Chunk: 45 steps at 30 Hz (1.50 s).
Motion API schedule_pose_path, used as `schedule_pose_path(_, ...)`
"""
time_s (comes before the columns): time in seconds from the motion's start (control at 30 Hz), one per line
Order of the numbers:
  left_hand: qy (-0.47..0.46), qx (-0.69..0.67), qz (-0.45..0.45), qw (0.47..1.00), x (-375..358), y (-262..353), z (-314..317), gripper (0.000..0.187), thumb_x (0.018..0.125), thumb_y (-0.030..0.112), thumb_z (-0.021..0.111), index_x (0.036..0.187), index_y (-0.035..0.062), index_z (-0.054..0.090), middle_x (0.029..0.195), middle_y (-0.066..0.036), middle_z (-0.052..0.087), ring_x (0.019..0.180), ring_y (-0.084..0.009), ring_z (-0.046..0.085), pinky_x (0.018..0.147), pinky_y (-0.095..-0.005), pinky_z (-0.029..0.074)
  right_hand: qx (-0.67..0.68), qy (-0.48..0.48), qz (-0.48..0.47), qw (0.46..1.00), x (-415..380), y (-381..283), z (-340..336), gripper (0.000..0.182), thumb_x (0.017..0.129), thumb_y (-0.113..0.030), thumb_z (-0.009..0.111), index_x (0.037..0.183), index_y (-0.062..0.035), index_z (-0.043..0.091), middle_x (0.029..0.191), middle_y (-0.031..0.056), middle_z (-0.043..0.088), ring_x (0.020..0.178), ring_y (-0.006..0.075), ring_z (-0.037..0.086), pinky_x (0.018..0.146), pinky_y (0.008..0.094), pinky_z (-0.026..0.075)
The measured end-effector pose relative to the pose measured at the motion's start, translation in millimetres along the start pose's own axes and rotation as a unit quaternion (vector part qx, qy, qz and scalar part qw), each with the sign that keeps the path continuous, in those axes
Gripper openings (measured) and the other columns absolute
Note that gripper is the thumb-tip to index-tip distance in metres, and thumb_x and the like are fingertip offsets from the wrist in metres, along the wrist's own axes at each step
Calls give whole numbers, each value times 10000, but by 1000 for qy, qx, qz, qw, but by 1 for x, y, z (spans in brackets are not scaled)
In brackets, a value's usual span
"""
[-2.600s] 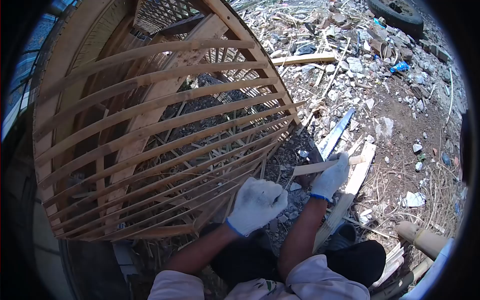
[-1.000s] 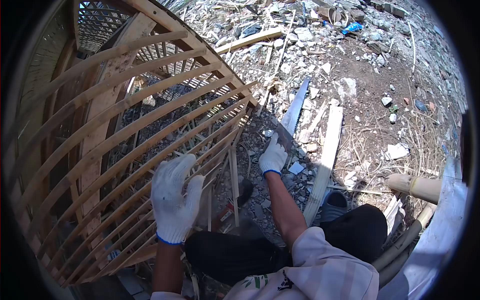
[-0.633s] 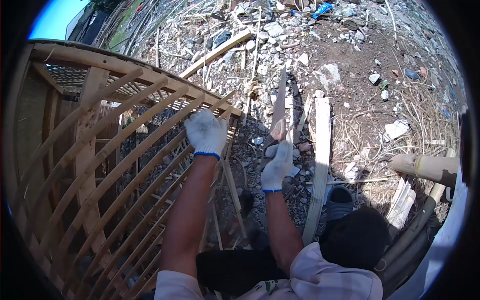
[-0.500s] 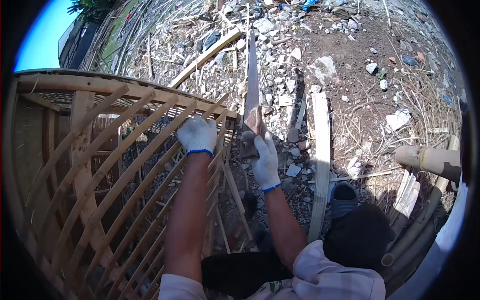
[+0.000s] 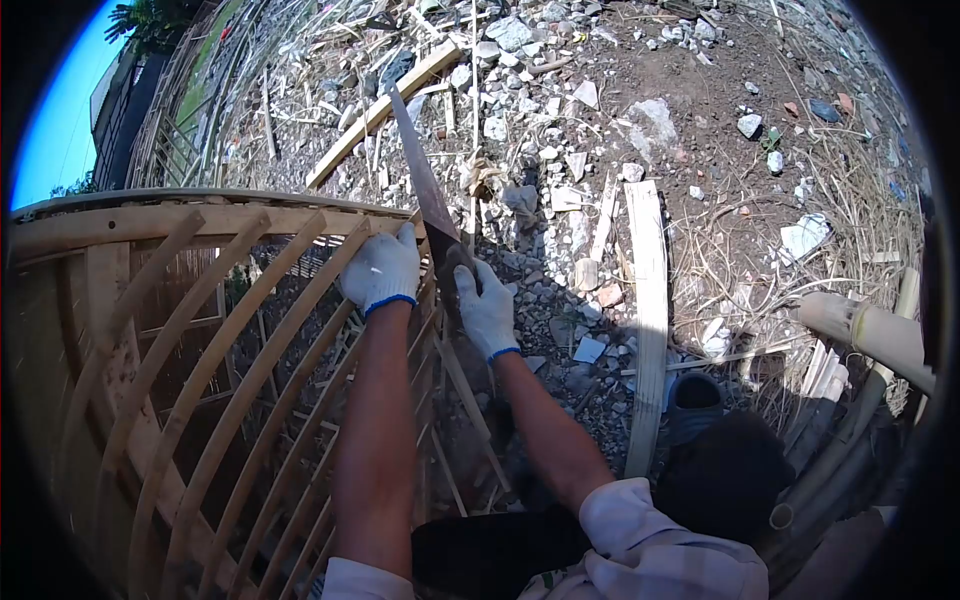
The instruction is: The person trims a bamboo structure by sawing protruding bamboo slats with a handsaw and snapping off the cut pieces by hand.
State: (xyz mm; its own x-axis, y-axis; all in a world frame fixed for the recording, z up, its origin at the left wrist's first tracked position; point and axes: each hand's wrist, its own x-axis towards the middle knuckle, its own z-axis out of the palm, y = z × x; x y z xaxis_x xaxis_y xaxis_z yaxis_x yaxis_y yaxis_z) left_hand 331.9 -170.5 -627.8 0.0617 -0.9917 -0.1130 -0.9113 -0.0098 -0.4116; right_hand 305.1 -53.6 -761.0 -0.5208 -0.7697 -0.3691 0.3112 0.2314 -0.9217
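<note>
My right hand (image 5: 485, 312), in a white knit glove, is closed round the handle of a handsaw (image 5: 420, 165). The long blade points up and slightly left, lying right beside the end of the slatted wooden frame's top rail (image 5: 65, 232). My left hand (image 5: 383, 270), gloved the same way, grips a wooden slat (image 5: 340, 265) close to that rail's end, its fingers partly hidden behind the wood. Rows of parallel slats run down the frame to the left of my left arm.
Rubble and stones (image 5: 510, 35) cover the ground ahead. A long pale board (image 5: 648, 320) lies right of my right arm, near a shoe (image 5: 695, 392). A thick bamboo pole (image 5: 870, 335) comes in from the right. Another wooden strip (image 5: 385, 112) lies beyond the frame.
The saw has swung left, from nearly upright beside the frame to tilted against the rail's end. My right hand moved left with it; my left hand still holds the slat. The view has shifted slightly.
</note>
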Motion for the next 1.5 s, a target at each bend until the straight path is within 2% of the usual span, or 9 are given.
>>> schedule_pose_path(0.07,6,9,6,1000,1,-3,4,739,1030,625,353,1049,28,789,1055,-225,765,985,-383,757,841,-490,603,10,8,-23,1000,2,-5,6,483,1027,-454,607,1316,-69,644,1039,234,748,994,383,738,854,442,556)
schedule_pose_path(0.2,14,19,18,1000,-1,-1,0,738,1022,647,367,1046,45,794,1055,-215,768,992,-367,759,827,-487,603,-14,29,-56,998,7,-12,14,462,1023,-440,610,1309,-80,648,945,239,744,910,410,740,796,470,559)
schedule_pose_path(0.5,-1,19,2,1000,-6,2,-7,662,997,647,466,1040,79,801,1042,-164,781,973,-331,765,830,-464,598,-94,-43,-41,994,3,-32,3,427,1034,-431,579,1184,-33,622,913,263,718,894,466,701,781,536,519)
schedule_pose_path(0.77,12,4,-22,1000,-7,4,-4,678,977,673,489,1020,73,802,1018,-158,785,954,-345,767,809,-460,605,-102,-93,11,990,-42,-6,-24,349,1032,-350,596,1213,-53,627,930,255,721,889,442,716,758,503,537)
schedule_pose_path(0.83,11,10,-13,1000,-3,3,-2,735,985,695,429,1035,62,799,1028,-176,779,956,-344,767,808,-459,605,-84,-102,29,991,-42,-16,-31,352,1033,-351,595,1223,-57,632,936,252,723,888,436,719,762,502,539)
schedule_pose_path(0.97,39,22,-23,999,-1,2,7,708,968,694,475,993,70,808,984,-156,787,913,-326,774,784,-450,601,-76,-40,1,996,-18,-17,-10,367,1033,-365,596,1214,-47,635,931,247,726,891,429,723,768,489,545)
schedule_pose_path(1.13,29,29,-37,998,-2,7,0,714,974,702,457,998,82,811,999,-154,787,930,-315,774,774,-432,601,-71,-46,-35,996,6,-22,-1,373,1021,-365,604,1195,-36,632,910,250,728,874,421,728,768,492,544)
schedule_pose_path(1.23,19,31,-38,999,-3,6,1,717,979,708,448,1004,89,810,1009,-150,787,937,-308,774,770,-432,603,-66,-47,-55,995,0,-21,1,353,1016,-370,610,1161,-49,604,875,266,714,857,465,710,735,539,540)
schedule_pose_path(1.5,-1,10,-9,1000,-1,4,-4,707,988,694,441,1043,86,799,1040,-151,783,966,-335,769,787,-459,608,-90,-87,-6,992,-25,-14,-7,359,1020,-363,610,1121,-20,581,839,286,697,838,491,696,711,538,530)
